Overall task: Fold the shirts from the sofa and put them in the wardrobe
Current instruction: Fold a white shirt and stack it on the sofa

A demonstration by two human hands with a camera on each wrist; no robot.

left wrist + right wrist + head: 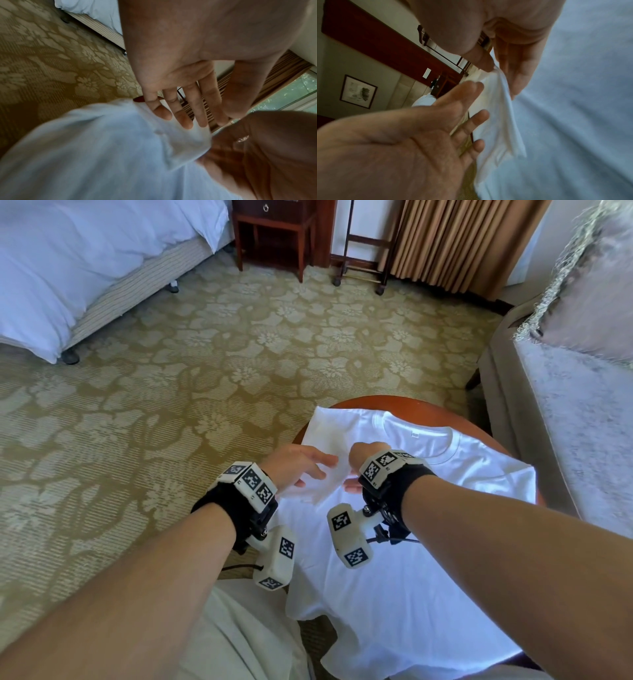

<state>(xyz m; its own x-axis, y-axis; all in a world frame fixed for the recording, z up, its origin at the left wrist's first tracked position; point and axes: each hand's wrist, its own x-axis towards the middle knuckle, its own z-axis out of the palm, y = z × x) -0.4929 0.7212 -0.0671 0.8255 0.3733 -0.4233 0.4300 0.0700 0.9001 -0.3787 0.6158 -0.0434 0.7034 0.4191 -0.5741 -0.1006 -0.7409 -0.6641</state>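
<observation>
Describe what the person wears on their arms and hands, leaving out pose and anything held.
Both forearms are bare, with no sleeves or gloves. The left hand and right hand each have a black wrist strap carrying a white block with black-and-white square markers. A second marked white block hangs beneath each wrist, trailing a thin black cable.
</observation>
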